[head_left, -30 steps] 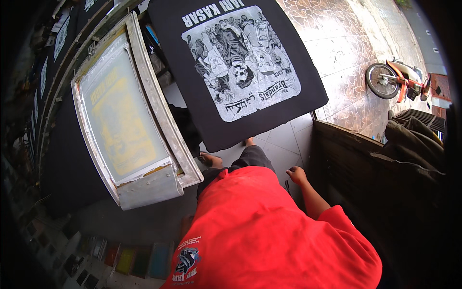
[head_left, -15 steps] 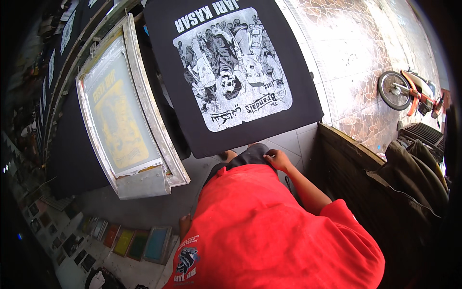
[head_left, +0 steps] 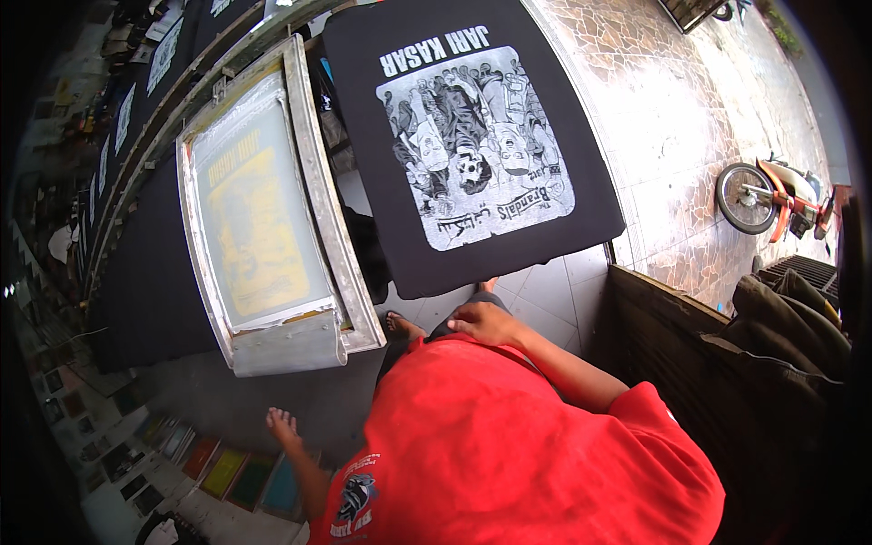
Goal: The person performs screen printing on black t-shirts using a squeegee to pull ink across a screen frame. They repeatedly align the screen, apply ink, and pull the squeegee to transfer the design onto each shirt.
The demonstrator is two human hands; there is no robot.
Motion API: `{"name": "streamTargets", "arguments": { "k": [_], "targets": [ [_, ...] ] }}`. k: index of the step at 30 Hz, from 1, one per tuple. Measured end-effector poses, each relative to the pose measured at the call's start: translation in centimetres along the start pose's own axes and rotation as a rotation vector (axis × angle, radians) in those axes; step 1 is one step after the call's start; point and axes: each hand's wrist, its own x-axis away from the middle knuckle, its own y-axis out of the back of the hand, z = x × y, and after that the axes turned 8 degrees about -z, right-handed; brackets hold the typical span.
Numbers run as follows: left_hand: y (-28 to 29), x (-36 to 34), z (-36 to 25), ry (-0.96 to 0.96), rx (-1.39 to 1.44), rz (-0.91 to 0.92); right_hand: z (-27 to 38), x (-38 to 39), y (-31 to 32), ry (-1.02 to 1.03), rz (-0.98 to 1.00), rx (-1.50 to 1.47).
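Observation:
My left hand [head_left: 283, 425] hangs at lower left with fingers spread, holding nothing, above several coloured frames [head_left: 222, 472]. My right hand [head_left: 481, 324] is at my waist just above the hem of my red shirt [head_left: 536, 436], fingers curled; whether they hold anything is hidden. Ahead of me lies a black printed T-shirt [head_left: 486, 268] stretched on a board, with a large pale illustration upside down to me. Beside it on the left is a screen-printing frame [head_left: 310, 154] with pale mesh, a yellowish stencil and a metal flap at its near end.
More printed black shirts [head_left: 159, 64] line rails at upper left. A wooden partition [head_left: 663, 300] with draped dark cloth [head_left: 772, 327] stands at right. Beyond is a tiled floor [head_left: 663, 118] with a red and white motorbike [head_left: 786, 195]. My bare feet show under the boards.
My right hand has moved from my side up and inward across my waist. My left hand has swung out leftward into view with fingers spread. The scene has shifted slightly in the picture.

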Motion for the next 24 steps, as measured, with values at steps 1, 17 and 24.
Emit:
{"name": "streamTargets", "arguments": {
  "k": [1, 17, 24],
  "targets": [
    [-0.4, -1.6, -1.8, -0.032, 0.047, 0.01, 1.2, -0.4, -0.9, -0.008, 0.019, -0.126],
    [-7.0, -15.1, -14.1, -0.342, 0.148, 0.633, 9.2, -6.7, -18.4, -0.028, -0.954, -0.289],
    [-10.5, -16.4, -15.5, -0.315, 0.226, 0.866, 8.8, -9.3, -17.1, 0.057, -1.009, -0.316]
  ]
}}
